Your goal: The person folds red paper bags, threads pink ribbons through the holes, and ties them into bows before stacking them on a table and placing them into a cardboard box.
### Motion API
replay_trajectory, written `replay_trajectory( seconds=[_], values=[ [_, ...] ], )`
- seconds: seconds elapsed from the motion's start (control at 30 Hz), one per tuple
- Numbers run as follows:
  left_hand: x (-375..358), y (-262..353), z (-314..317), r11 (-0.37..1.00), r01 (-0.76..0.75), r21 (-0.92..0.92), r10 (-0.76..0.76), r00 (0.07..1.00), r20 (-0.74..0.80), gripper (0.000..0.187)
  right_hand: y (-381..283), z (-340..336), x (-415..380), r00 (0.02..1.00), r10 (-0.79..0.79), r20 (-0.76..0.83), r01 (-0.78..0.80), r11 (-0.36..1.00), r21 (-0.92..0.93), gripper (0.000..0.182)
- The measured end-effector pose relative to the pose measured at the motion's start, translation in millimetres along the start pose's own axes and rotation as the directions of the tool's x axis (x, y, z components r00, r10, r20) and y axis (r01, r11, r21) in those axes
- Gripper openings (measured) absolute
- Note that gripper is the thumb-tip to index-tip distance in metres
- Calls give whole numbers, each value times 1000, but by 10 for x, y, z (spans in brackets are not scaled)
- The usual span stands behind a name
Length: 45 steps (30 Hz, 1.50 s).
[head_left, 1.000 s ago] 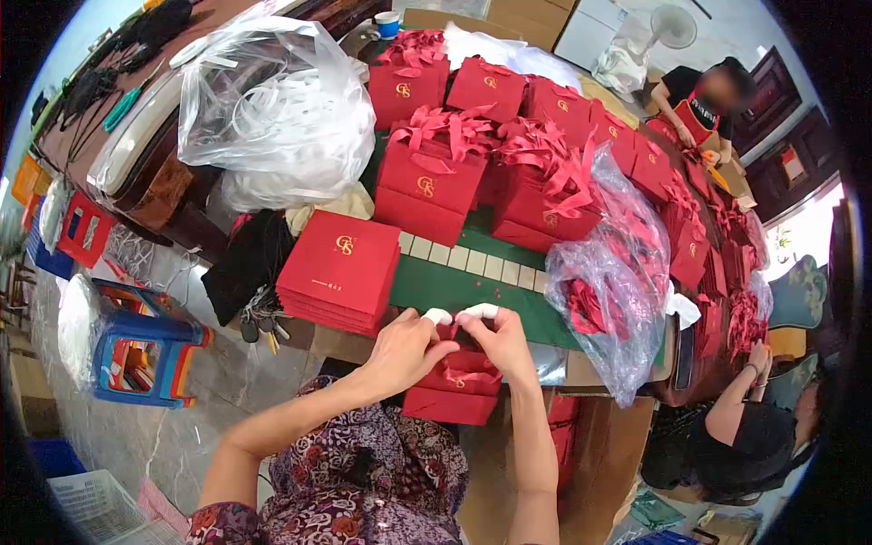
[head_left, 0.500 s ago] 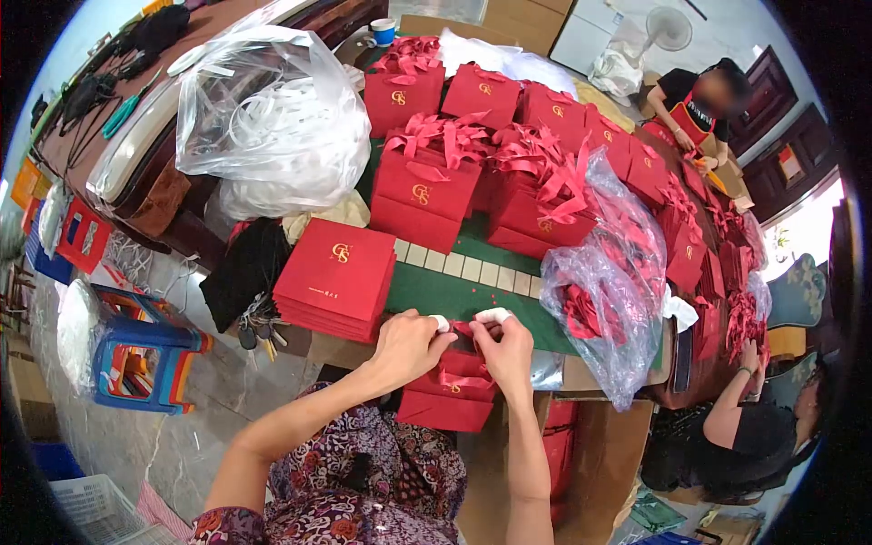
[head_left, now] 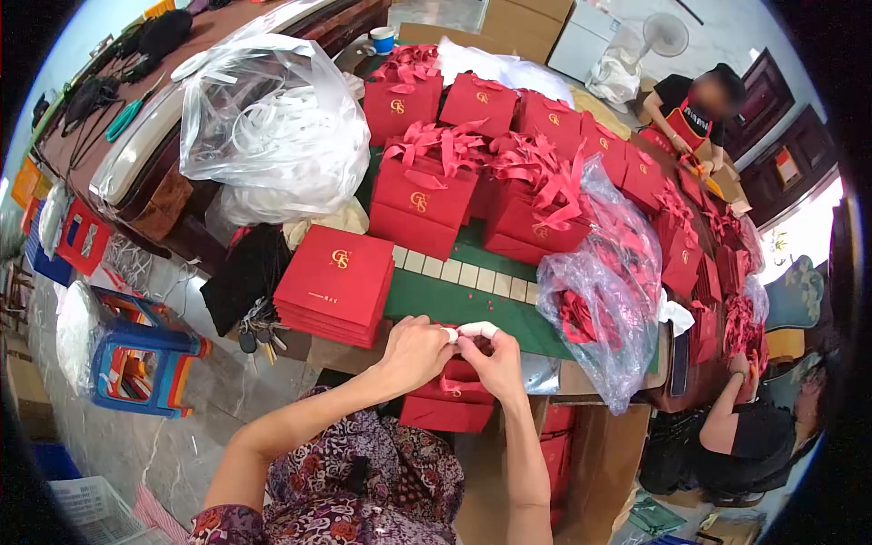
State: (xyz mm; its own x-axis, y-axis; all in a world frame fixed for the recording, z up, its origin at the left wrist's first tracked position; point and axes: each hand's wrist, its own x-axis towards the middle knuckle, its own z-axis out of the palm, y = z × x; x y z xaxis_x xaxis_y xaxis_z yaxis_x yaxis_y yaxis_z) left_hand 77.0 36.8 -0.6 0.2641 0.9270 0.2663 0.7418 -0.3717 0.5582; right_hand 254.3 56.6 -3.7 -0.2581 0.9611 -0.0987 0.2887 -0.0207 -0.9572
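Observation:
Over the front edge of the table, my left hand and my right hand meet with fingertips pinched together. A red ribbon runs between them, mostly hidden behind the fingers now. White wrapping covers fingertips on both hands. Just beneath them hangs a small red gift bag, upright, with a gold mark partly covered by my right hand. Left of my hands lies a neat stack of flat red bags with a gold logo and lettering.
Red bags with ribbon handles fill the green table mat. Clear plastic bags hold white ribbon and red ribbon. Keys hang at the table edge. Two other people work at the right. Blue stools stand left.
My hands have drawn closer together, so the ribbon that showed between them is now mostly covered. The view has shifted slightly. A co-worker at the right has moved their arm a little.

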Motion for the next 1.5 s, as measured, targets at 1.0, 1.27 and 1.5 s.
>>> replay_trajectory(
  seconds=[1.0,1.27,1.5],
  values=[
    [303,-174,-900,748,171,-641,-267,962,-54,42,134,-240,110,888,-33,-459,155,960,232,24],
    [1168,-1200,-963,806,10,-592,-218,935,-281,32,58,270,-95,904,-245,-350,246,968,-41,15],
    [1109,-1433,-867,968,218,-126,-249,905,-345,50,-236,630,74,951,-251,-182,234,966,-111,14]
  ],
)
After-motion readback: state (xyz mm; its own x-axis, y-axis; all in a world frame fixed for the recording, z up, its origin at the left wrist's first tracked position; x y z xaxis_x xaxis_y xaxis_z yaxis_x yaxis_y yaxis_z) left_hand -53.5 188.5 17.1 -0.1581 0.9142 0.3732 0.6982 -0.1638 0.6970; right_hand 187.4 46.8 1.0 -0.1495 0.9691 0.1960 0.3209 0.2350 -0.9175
